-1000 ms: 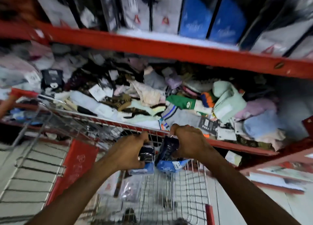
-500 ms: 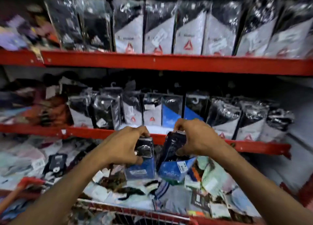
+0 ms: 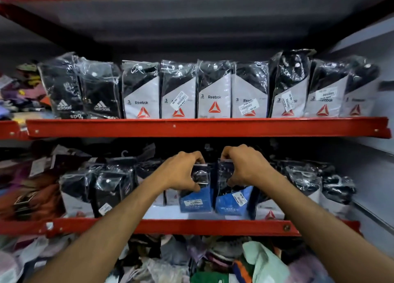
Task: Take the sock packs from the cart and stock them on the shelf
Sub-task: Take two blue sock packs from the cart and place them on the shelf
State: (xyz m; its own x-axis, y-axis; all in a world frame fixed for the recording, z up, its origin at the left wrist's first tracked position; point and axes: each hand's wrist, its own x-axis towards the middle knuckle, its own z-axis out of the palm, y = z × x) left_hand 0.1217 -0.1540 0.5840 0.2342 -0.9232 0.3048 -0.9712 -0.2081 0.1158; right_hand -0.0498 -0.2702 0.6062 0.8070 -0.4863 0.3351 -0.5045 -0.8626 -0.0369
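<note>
My left hand [image 3: 181,171] grips the top of a blue-and-black sock pack [image 3: 196,199]. My right hand [image 3: 243,167] grips a second blue-and-black sock pack [image 3: 232,203] right beside it. Both packs stand upright over the middle red shelf [image 3: 191,226], in a gap among black-and-white sock packs [image 3: 110,188]. Whether their bottoms rest on the shelf board I cannot tell. The cart is out of view.
The upper red shelf [image 3: 191,127] carries a full row of black-and-white Reebok packs [image 3: 214,90] and two black Adidas packs [image 3: 81,88] at its left. Loose mixed socks [image 3: 213,261] fill the bottom shelf. A grey side wall [image 3: 373,154] closes the right.
Both hands have lifted the two blue packs from the cart up past the loose-sock shelf to the middle shelf. The view has tilted upward and the cart has left the frame.
</note>
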